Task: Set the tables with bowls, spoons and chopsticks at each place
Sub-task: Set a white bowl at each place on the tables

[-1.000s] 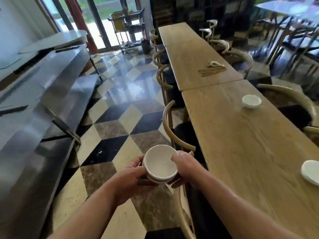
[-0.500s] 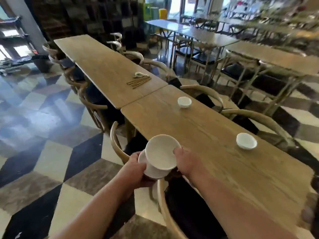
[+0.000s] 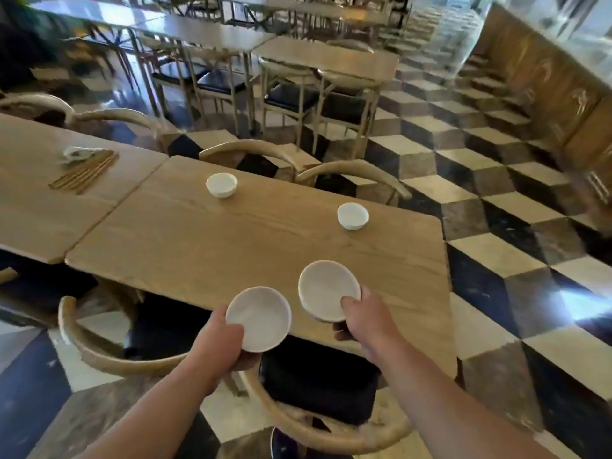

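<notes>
Near table (image 3: 205,246): two bowls set at far side, far-left bowl (image 3: 221,184), far-right bowl (image 3: 353,216); near side bare. Right hand (image 3: 364,321) holds right bowl (image 3: 328,290) over near edge, left hand (image 3: 220,342) holds left bowl (image 3: 259,319) just off edge. Advice: lower right bowl flat, inboard of edge, opposite far-right bowl. Near chair (image 3: 331,429) backrest crowds reach. Chopsticks (image 3: 84,173) and, it seems, spoon (image 3: 77,153) on left table (image 3: 29,207)

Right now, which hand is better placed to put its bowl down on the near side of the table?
The right hand. Its bowl is already over the wooden table, in front of the near chair. The left hand holds its bowl at the table's edge, partly off it.
</notes>
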{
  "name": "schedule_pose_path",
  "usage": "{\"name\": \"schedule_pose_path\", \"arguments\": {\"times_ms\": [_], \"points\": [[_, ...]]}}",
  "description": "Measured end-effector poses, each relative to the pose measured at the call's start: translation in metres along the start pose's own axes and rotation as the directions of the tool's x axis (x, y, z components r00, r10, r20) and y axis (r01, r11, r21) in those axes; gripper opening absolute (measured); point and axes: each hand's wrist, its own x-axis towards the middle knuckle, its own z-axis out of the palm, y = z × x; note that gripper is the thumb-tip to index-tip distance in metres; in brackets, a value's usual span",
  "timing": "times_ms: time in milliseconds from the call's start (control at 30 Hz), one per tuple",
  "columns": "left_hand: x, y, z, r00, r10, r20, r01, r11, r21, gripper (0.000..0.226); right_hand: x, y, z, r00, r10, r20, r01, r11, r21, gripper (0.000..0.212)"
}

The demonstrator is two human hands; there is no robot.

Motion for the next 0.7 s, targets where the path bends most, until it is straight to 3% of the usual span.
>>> {"name": "schedule_pose_path", "arguments": {"times_ms": [367,700], "points": [[0.125,0.039,0.055,0.994,-0.063,0.084,0.053,0.991,0.121,0.051,0.17,0.076,0.006,0.959,0.231,-0.165,-0.241,0.97,-0.042,0.032],[0.176,0.06,0.076,0.982,-0.089,0.166,0.057,0.981,0.187,0.048,0.206,0.102,0.014,0.928,0.299,-0.224,-0.3,0.954,0.028,0.045]]}}
